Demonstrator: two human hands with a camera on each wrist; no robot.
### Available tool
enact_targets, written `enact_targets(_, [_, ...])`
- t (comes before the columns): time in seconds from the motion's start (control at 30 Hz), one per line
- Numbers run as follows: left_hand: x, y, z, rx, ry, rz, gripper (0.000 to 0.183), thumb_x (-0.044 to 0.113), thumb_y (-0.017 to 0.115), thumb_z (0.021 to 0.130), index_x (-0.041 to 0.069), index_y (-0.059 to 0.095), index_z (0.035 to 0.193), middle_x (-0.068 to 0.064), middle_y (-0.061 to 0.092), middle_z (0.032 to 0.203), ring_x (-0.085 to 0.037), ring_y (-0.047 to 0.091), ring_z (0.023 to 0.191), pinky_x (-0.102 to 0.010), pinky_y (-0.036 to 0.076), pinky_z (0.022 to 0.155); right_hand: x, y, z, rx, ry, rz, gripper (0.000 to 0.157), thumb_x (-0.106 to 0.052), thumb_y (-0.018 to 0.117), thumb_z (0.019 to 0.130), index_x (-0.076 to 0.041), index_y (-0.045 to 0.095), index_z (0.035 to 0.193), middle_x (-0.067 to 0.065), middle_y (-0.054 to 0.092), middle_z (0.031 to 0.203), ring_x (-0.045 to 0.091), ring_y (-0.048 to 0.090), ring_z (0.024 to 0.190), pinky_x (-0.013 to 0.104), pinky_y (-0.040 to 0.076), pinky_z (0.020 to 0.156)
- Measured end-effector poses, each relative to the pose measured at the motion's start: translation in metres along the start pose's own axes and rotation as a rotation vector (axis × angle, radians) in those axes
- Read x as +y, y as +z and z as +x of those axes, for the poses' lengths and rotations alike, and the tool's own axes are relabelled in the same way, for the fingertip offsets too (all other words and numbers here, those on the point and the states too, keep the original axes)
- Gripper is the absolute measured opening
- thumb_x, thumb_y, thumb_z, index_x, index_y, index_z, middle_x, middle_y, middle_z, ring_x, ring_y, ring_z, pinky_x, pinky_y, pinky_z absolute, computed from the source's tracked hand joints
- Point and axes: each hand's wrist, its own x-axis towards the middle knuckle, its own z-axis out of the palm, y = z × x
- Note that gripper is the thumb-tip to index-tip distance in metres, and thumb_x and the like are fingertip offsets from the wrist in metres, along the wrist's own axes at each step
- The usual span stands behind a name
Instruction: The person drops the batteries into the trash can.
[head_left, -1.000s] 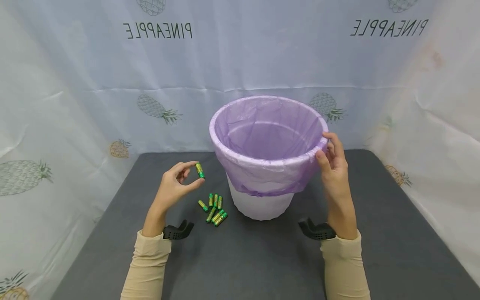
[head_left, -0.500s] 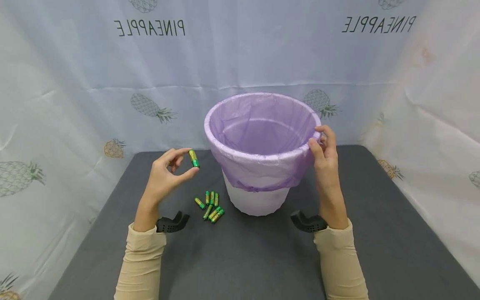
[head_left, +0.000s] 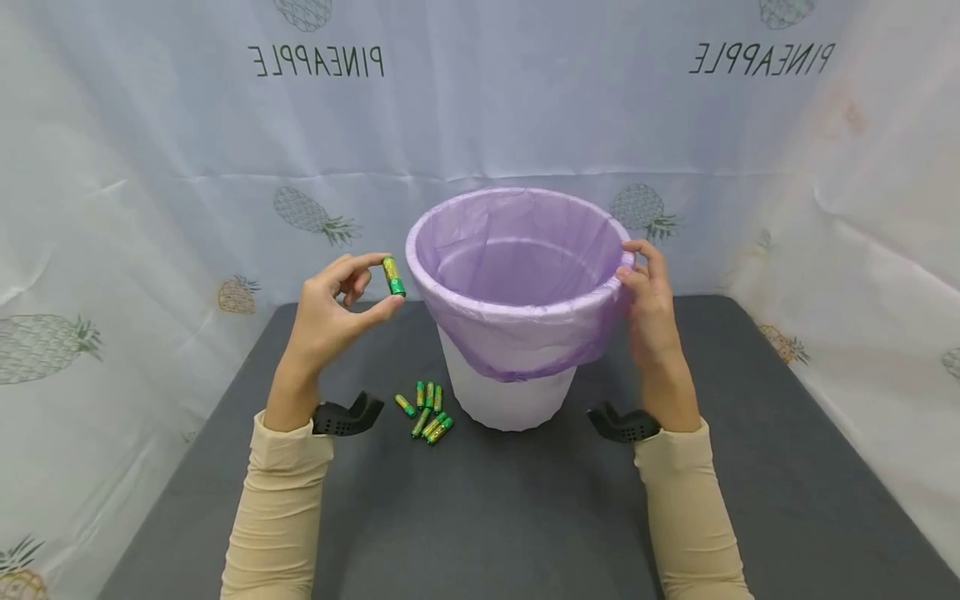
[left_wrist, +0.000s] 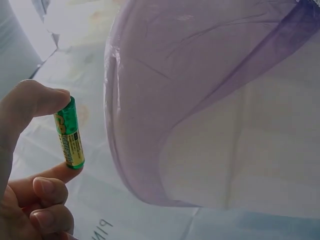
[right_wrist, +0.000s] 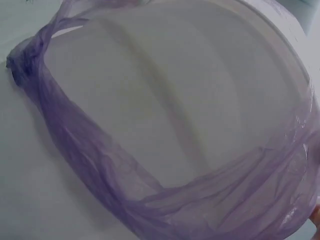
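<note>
A green and yellow battery [head_left: 393, 276] is pinched end to end between the thumb and index finger of my left hand [head_left: 330, 312]. That hand is in the air just left of the white trash bin [head_left: 510, 400], near the height of its rim. In the left wrist view the battery [left_wrist: 70, 134] stands nearly upright, apart from the bin. A purple trash bag [head_left: 517, 333] lines the bin and folds down over its outside. My right hand [head_left: 651, 292] grips the bin's right rim through the bag; only a sliver of it shows in the right wrist view.
Several more batteries [head_left: 426, 412] lie in a loose group on the dark grey table [head_left: 480, 517], left of the bin's base. Behind and at both sides hangs a white curtain [head_left: 480, 108] with pineapple prints. Each wrist wears a black mount.
My left hand has risen with the battery from beside the bin's body to about rim height. The right hand keeps its grip on the rim. The head view has shifted slightly.
</note>
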Motion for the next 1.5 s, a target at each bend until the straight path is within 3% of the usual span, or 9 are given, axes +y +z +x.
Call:
enact_targets(0.1, [0.003, 0.001, 0.006, -0.002, -0.01, 0.004, 0.039, 0.005, 0.075, 0.076, 0.004, 0.068, 0.115, -0.001, 0.035, 0.074, -0.008, 0.031, 0.068, -0.022, 0.026, 0.063, 0.0, -0.002, 0.002, -0.035, 0.014, -0.002, 0.03, -0.01, 0.042, 0.095, -0.024, 0.05, 0.121, -0.004, 0.054, 0.105, 0.004, 0.056, 0.084, 0.019, 0.046, 0.072])
enact_targets(0.17, [0.004, 0.003, 0.011, -0.005, -0.015, -0.001, 0.038, 0.005, 0.074, 0.077, 0.003, 0.068, 0.114, -0.001, 0.034, 0.074, -0.008, 0.031, 0.067, -0.021, 0.026, 0.062, 0.001, -0.002, 0.001, -0.05, 0.009, -0.011, 0.034, -0.014, 0.042, 0.097, -0.02, 0.048, 0.13, -0.004, 0.05, 0.117, 0.005, 0.055, 0.093, 0.019, 0.046, 0.079])
enact_targets(0.33, [0.002, 0.011, 0.022, -0.035, -0.012, -0.028, 0.035, 0.006, 0.075, 0.077, 0.002, 0.068, 0.112, -0.002, 0.035, 0.074, -0.008, 0.03, 0.066, -0.02, 0.026, 0.061, 0.007, -0.003, -0.007, -0.079, -0.004, 0.007, 0.054, -0.022, 0.041, 0.101, -0.014, 0.026, 0.152, 0.011, 0.036, 0.147, 0.01, 0.051, 0.117, 0.015, 0.042, 0.095])
enact_targets(0.6, [-0.002, 0.019, 0.031, -0.064, -0.049, -0.049, 0.034, 0.007, 0.073, 0.08, 0.001, 0.068, 0.112, 0.0, 0.035, 0.075, -0.006, 0.028, 0.063, -0.019, 0.025, 0.059, 0.011, -0.002, -0.011, -0.079, -0.014, 0.014, 0.059, -0.026, 0.043, 0.102, -0.018, 0.019, 0.155, 0.01, 0.018, 0.16, 0.019, 0.031, 0.14, 0.018, 0.032, 0.109])
enact_targets(0.83, [-0.007, 0.023, 0.032, -0.103, -0.101, -0.068, 0.031, 0.012, 0.071, 0.084, 0.002, 0.067, 0.114, 0.001, 0.035, 0.076, -0.005, 0.026, 0.062, -0.02, 0.025, 0.058, 0.016, 0.0, -0.016, -0.09, -0.073, 0.065, 0.065, -0.025, 0.048, 0.101, -0.013, 0.014, 0.156, 0.009, 0.015, 0.161, 0.019, 0.033, 0.138, 0.016, 0.033, 0.109])
enact_targets(1.1, [-0.012, 0.025, 0.031, -0.107, -0.134, -0.115, 0.036, 0.006, 0.067, 0.085, 0.0, 0.065, 0.121, -0.001, 0.034, 0.077, -0.004, 0.028, 0.062, -0.018, 0.026, 0.057, 0.023, 0.004, -0.019, -0.062, -0.109, 0.1, 0.067, -0.028, 0.05, 0.1, -0.014, 0.016, 0.155, 0.006, 0.013, 0.161, 0.015, 0.036, 0.132, 0.014, 0.034, 0.106])
enact_targets(1.3, [-0.012, 0.024, 0.024, -0.034, -0.071, -0.152, 0.038, 0.003, 0.066, 0.085, -0.002, 0.064, 0.122, 0.002, 0.034, 0.076, -0.006, 0.029, 0.063, -0.019, 0.025, 0.058, 0.024, 0.007, -0.019, -0.036, -0.114, 0.13, 0.069, -0.03, 0.053, 0.099, -0.015, 0.017, 0.155, 0.006, 0.015, 0.161, 0.016, 0.036, 0.132, 0.015, 0.034, 0.105])
enact_targets(1.4, [-0.013, 0.022, 0.014, 0.022, -0.027, -0.15, 0.037, 0.003, 0.067, 0.085, -0.003, 0.064, 0.121, 0.003, 0.034, 0.075, -0.008, 0.028, 0.062, -0.019, 0.025, 0.058, 0.024, 0.006, -0.019, -0.04, -0.117, 0.149, 0.07, -0.029, 0.054, 0.098, -0.014, 0.016, 0.155, 0.005, 0.014, 0.162, 0.016, 0.033, 0.136, 0.016, 0.033, 0.107])
enact_targets(1.5, [-0.019, 0.02, 0.001, 0.056, -0.018, -0.13, 0.037, 0.003, 0.068, 0.085, -0.002, 0.064, 0.121, 0.004, 0.033, 0.075, -0.008, 0.026, 0.061, -0.019, 0.025, 0.057, 0.025, 0.006, -0.02, -0.046, -0.117, 0.155, 0.069, -0.028, 0.053, 0.099, -0.014, 0.016, 0.155, 0.004, 0.019, 0.158, 0.014, 0.037, 0.129, 0.016, 0.033, 0.105])
